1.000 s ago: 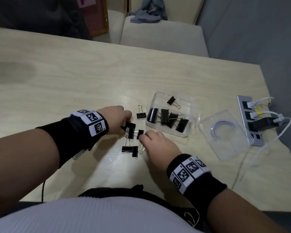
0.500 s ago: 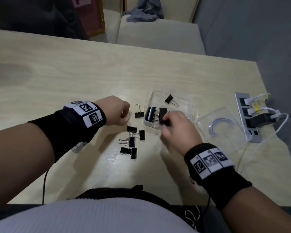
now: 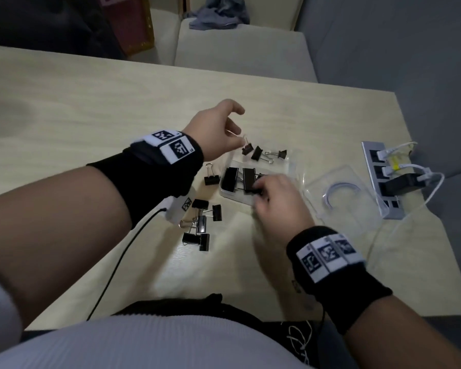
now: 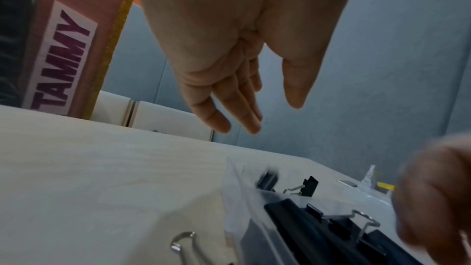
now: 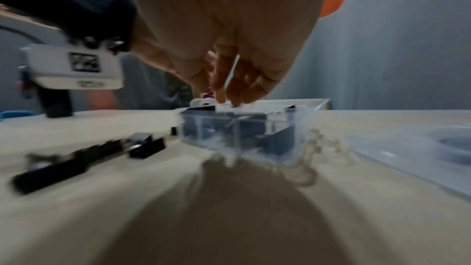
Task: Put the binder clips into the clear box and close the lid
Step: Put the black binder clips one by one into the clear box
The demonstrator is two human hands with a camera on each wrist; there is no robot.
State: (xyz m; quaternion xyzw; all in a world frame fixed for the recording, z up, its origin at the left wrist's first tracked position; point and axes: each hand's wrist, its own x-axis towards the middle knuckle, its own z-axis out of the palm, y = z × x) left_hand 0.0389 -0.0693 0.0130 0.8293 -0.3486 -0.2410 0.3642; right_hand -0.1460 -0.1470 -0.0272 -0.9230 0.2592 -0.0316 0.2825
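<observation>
The clear box (image 3: 288,166) sits mid-table and holds several black binder clips (image 3: 230,178). My left hand (image 3: 224,126) hovers over the box's far left corner with its fingers spread and holding nothing. A small clip (image 3: 247,148) hangs just under them, blurred (image 4: 266,178) in the left wrist view. My right hand (image 3: 274,201) reaches over the box's near edge, fingertips down on the clips inside (image 5: 229,100); blur hides whether it pinches one. One loose clip (image 3: 211,179) lies left of the box. Several more (image 3: 201,222) lie in front. The clear lid (image 3: 357,209) lies to the right.
A grey hub (image 3: 383,182) with white cables and a black plug sits near the table's right edge, just past the lid. A black cable (image 3: 117,265) runs under my left forearm. Cushioned seats (image 3: 237,49) stand beyond the far edge.
My left hand rose from the loose clips, moved over the box and opened, with a small clip now below it. My right hand carried from the pile to the box and stays there.
</observation>
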